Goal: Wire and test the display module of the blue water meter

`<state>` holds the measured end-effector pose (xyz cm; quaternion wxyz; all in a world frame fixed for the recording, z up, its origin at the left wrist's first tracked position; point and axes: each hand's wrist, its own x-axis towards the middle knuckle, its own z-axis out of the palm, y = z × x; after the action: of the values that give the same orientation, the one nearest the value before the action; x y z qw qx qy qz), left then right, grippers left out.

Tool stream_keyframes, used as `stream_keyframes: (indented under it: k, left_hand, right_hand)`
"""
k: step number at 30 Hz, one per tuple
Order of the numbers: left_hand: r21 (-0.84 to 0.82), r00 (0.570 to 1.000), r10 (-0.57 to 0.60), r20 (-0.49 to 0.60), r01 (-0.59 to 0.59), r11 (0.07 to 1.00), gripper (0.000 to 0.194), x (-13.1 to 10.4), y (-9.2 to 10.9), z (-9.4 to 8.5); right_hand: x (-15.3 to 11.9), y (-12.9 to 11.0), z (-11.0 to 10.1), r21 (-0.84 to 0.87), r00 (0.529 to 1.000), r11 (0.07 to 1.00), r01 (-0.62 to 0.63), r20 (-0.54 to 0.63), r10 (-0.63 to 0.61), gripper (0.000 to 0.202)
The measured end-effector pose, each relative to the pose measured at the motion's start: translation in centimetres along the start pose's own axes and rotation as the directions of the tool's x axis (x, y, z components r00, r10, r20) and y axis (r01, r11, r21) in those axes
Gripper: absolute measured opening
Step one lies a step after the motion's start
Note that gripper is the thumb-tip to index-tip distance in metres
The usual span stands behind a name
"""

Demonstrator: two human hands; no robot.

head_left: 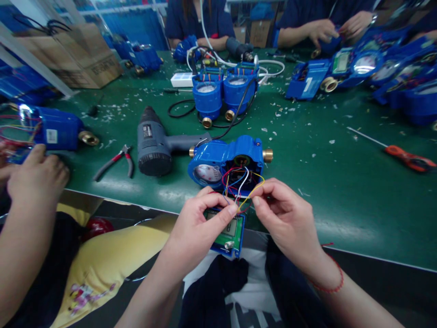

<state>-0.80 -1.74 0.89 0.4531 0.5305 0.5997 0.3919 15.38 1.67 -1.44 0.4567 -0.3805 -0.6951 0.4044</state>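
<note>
A blue water meter [218, 157] with brass ends lies on the green table in front of me, its housing open. Red, blue, white and yellow wires [243, 182] run out of it to a green circuit board [232, 230] with a small display, set in a blue cover at the table's edge. My left hand [205, 223] grips this board, thumb across its top by the wire ends. Beside it, my right hand [285, 214] pinches the yellow wire between thumb and fingertips. Part of the board is hidden under my left hand.
Left of the meter lie a grey heat gun [155, 146] and cutting pliers [116, 163]. An orange screwdriver [406, 157] is at right. Several more meters [208, 98] stand farther back. A co-worker's hand [37, 177] is at left; other people sit opposite.
</note>
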Motion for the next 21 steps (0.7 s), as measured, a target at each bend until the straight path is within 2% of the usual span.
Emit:
stream_keyframes:
  k: [2, 6, 21]
  left_hand:
    - [-0.001, 1.0, 0.005, 0.009, -0.005, 1.0, 0.018, -0.03, -0.03, -0.03]
    - [0.005, 1.0, -0.002, 0.022, 0.002, 1.0, 0.018, -0.04, -0.13, -0.11]
    - [0.04, 0.997, 0.007, 0.078, -0.01, 0.999, 0.017, 0.38, 0.23, -0.57]
  right_hand:
    - [0.12, -0.01, -0.25, 0.006, 0.999, 1.0, -0.005, 0.048, 0.005, 0.01]
    - [0.35, 0.06, -0.46, 0.135, 0.981, 0.989, -0.067, 0.19, 0.04, 0.006]
    - [0.99, 0.1, -0.63, 0.202, 0.965, 0.97, -0.137, 0.248, 0.085, 0.006]
